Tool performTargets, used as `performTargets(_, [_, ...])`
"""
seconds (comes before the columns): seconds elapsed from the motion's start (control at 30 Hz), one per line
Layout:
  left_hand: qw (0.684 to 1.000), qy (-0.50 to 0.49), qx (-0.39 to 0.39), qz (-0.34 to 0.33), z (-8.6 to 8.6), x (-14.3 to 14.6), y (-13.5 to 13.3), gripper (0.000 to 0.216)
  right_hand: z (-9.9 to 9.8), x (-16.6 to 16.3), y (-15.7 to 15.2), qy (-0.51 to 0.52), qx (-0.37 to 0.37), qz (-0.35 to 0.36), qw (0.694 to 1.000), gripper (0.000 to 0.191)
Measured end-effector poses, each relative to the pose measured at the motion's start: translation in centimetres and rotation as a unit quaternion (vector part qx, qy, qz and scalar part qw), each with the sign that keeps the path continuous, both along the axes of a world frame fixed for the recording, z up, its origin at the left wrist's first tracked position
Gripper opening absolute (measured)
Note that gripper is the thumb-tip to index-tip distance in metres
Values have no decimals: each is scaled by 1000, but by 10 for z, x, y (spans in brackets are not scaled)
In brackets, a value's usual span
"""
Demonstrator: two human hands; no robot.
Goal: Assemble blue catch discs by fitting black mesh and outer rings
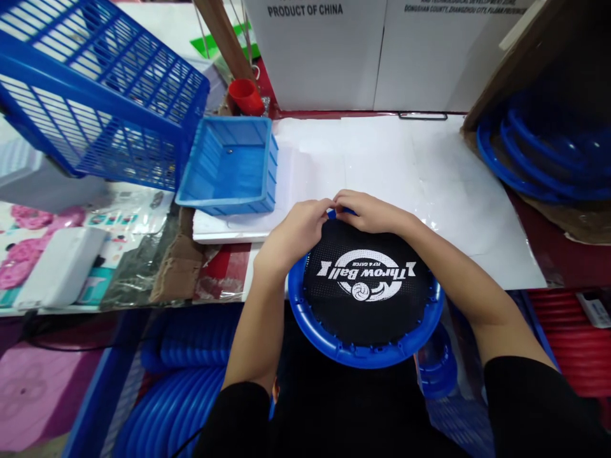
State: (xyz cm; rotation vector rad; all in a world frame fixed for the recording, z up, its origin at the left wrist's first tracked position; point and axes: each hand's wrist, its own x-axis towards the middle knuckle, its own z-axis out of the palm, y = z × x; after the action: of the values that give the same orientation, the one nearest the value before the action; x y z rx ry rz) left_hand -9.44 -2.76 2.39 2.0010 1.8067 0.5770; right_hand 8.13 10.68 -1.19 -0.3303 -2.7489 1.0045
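Observation:
A round blue plastic hoop (329,340) with black mesh (367,318) printed "Throw Ball" rests against my lap, tilted toward the table. My left hand (296,232) and my right hand (367,213) meet at the hoop's far edge. Both sets of fingers are curled and pinch the mesh edge at the rim there. The fingertips touch one another over the blue rim. My black sleeves show at the bottom.
A small blue tray (229,168) and a large blue wire basket (95,89) sit at the left. White sheets (405,165) cover the table. A red cup (244,95), white cartons (329,51), stacked blue hoops in a box (539,159) and below (181,394).

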Motion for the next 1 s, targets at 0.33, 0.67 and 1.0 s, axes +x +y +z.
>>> performTargets(0.33, [999, -1, 36, -22, -18, -8, -4, 41, 0, -1, 2, -6, -40, -7, 999, 9])
performTargets(0.67, [998, -60, -16, 29, -3, -14, -25, 35, 1, -2, 2, -11, -46, -5, 999, 7])
performTargets(1.0, [994, -83, -33, 70, -3, -4, -17, 40, 0, -1, 3, -5, -50, -5, 999, 9])
